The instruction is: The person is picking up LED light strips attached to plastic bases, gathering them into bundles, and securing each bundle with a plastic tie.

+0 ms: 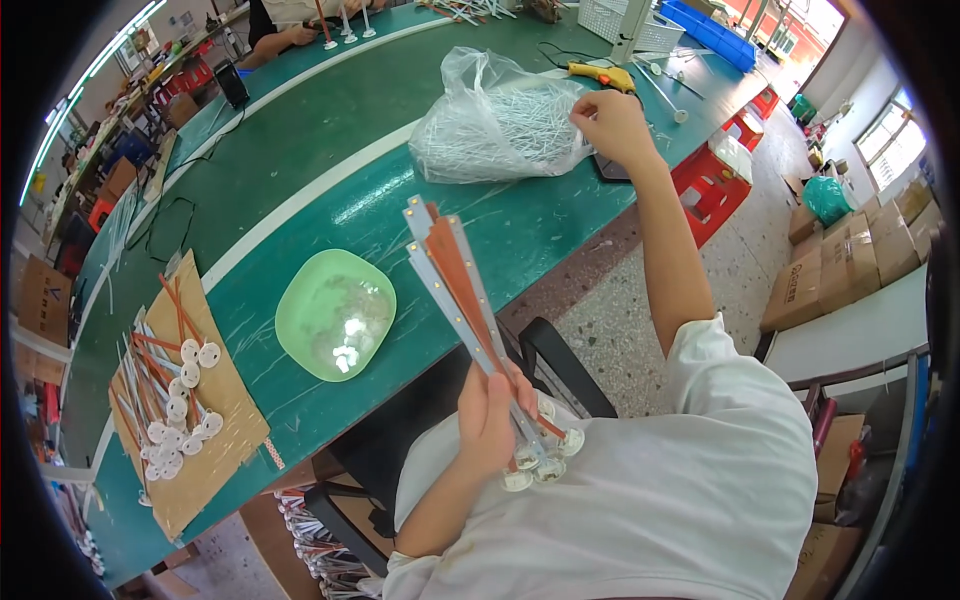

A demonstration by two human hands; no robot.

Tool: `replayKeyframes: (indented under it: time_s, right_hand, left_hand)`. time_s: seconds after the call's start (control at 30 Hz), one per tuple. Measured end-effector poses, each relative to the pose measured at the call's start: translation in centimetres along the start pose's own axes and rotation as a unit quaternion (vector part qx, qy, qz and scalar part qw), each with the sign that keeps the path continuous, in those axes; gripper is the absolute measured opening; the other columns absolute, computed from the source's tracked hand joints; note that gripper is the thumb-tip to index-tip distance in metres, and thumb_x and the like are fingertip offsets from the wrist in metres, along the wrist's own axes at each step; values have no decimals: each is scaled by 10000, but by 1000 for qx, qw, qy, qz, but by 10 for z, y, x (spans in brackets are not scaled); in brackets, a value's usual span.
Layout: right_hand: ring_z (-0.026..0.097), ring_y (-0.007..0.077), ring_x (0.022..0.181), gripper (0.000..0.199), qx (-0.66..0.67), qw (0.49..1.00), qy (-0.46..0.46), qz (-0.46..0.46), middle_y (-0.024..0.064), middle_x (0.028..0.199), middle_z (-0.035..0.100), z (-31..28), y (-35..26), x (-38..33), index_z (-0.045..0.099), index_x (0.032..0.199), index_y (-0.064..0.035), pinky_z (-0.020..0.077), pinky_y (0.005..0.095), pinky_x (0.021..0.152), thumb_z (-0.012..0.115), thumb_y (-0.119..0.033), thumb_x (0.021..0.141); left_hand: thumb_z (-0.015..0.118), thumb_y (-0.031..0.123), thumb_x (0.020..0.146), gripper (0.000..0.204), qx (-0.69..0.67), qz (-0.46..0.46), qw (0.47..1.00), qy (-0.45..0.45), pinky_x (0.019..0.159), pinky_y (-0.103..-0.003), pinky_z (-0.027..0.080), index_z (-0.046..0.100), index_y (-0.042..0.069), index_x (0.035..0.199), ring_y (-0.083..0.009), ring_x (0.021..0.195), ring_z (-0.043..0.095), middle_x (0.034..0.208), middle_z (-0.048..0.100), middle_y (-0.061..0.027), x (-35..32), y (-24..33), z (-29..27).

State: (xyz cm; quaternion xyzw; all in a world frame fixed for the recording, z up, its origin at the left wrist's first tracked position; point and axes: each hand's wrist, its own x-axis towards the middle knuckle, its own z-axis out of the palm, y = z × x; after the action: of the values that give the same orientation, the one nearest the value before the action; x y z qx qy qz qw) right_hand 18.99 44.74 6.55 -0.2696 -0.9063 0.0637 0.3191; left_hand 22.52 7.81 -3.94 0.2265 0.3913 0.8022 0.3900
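Closest to lens in head view: white shirt [640, 490], with strip bundle [460, 280], white and orange-brown, held up in front of it. Gripped low down by left hand [487, 425], fingers closed round, just above white discs [551, 469] at the lower ends; probably held there to keep the strips together while leaving the upper ends to fan. Tilted, tops leaning forward and left, apparently clear of the table [560, 215]. Right hand [615, 128] stretched out to the near right edge of clear plastic bag [460, 140], thumb and fingers drawn together; cannot tell whether on something thin or on nothing. Bag slumped on the green tabletop, packed with thin white pieces [540, 115]; within arm's length, likely for easy reaching. Left of the bundle, pale green bowl [290, 290], shiny inside, contents too unclear to name; perhaps set near the table edge to be handy. Farther left, brown cardboard [230, 420] under a heap of disc-ended strips [178, 408], presumably as a liner keeping the heap in one place. Behind the right hand, yellow tool [600, 73], maybe parked out of the way. Across the table, co-worker's hand [298, 36] near upright disc-based strips [328, 30]; cannot make out any grip.
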Motion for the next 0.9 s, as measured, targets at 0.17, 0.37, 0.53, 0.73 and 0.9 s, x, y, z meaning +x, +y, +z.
replayKeyframes:
  time_s: [0.17, 0.37, 0.53, 0.73, 0.9]
  right_hand:
    - [683, 300, 814, 222, -7, 995, -92, 46, 139, 832, 706, 14, -2, 1, 737, 838, -71, 542, 378, 775, 704, -261, 726]
    - [680, 294, 874, 231, -32, 993, -90, 71, 122, 886, 711, 20, -2, 14, 739, 860, -98, 542, 381, 795, 713, -280, 721]
    - [673, 264, 791, 200, -43, 998, -46, 14, 94, 799, 693, 25, -2, 28, 735, 837, -76, 533, 358, 763, 724, -241, 724]
    - [662, 284, 946, 175, -136, 971, -164, -107, 106, 1035, 690, 21, -19, 43, 744, 891, -157, 535, 398, 798, 666, -124, 738]
    - [670, 318, 801, 134, -178, 968, -132, -120, 115, 839, 700, -18, -40, 45, 748, 852, -116, 539, 411, 721, 686, -130, 734]
  left_hand:
    - [390, 325, 1042, 300, 15, -18, 999, -25, 609, -267, 447, 422, 27, 1058, -120, 635, 502, 734, 502, -56, 2, 2, 2]
    - [377, 294, 1046, 262, 28, -10, 999, -28, 600, -278, 455, 434, 39, 1062, -144, 641, 530, 739, 521, -69, 2, 1, 0]
    - [379, 290, 1046, 260, 28, -15, 999, -31, 612, -279, 458, 438, 38, 1061, -144, 643, 529, 738, 520, -68, 1, 1, -2]
    - [361, 299, 1048, 279, 36, -16, 999, -29, 594, -257, 448, 444, 33, 1049, -107, 624, 509, 715, 509, -44, 0, 1, -2]
    - [363, 298, 1047, 278, 44, -25, 999, -21, 592, -257, 450, 447, 33, 1049, -107, 621, 514, 712, 511, -45, 0, 2, -3]
